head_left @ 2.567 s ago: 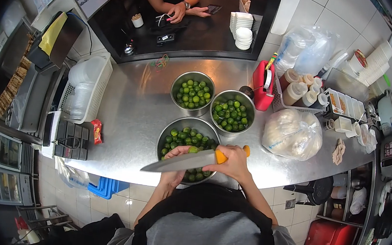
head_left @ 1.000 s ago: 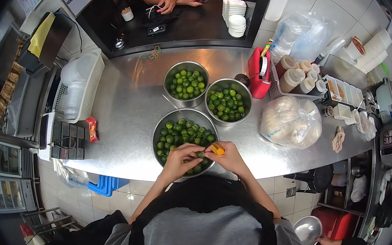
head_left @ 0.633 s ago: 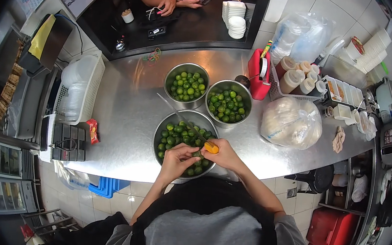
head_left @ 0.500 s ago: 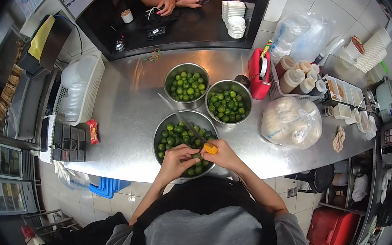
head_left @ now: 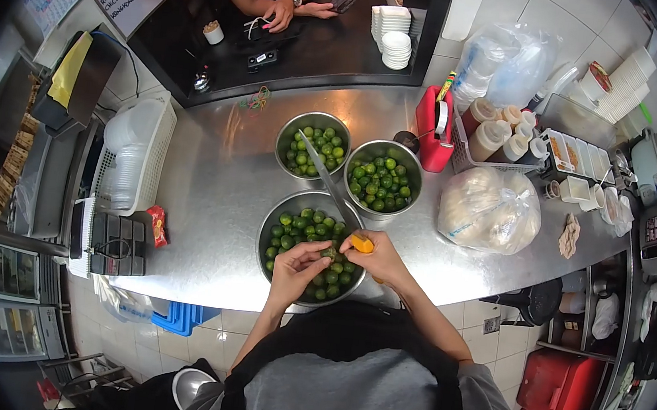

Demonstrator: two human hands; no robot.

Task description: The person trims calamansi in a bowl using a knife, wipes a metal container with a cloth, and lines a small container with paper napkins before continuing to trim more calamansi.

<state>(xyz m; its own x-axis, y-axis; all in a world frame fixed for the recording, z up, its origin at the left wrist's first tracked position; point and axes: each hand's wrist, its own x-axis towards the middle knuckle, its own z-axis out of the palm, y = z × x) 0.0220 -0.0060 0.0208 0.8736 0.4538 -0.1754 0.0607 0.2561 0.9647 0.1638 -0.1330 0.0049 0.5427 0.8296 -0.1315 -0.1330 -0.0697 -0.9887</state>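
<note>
My right hand (head_left: 378, 261) is wrapped around the orange handle of a knife (head_left: 331, 180). The long blade points away from me, over the bowls. My left hand (head_left: 297, 272) pinches a small green lime (head_left: 330, 253) between thumb and fingers, close beside the right hand. Both hands are above the near steel bowl (head_left: 263, 234), which holds many green limes (head_left: 287, 233). Behind it stand two more steel bowls of limes, the back left bowl (head_left: 279, 156) and the back right bowl (head_left: 418, 189). The fingers partly cover the held lime.
On the steel counter (head_left: 210, 192), a bag of pale food (head_left: 490, 210), a red tape dispenser (head_left: 435, 132) and sauce bottles (head_left: 489, 138) stand at right. A white basket of lids (head_left: 154, 147) is at left. Across the dark ledge, a person's hands (head_left: 280, 14) rest near a phone.
The knife blade has swung to point more directly away, its tip now over the back left bowl. My right hand has shifted slightly right; my left hand still holds a lime.
</note>
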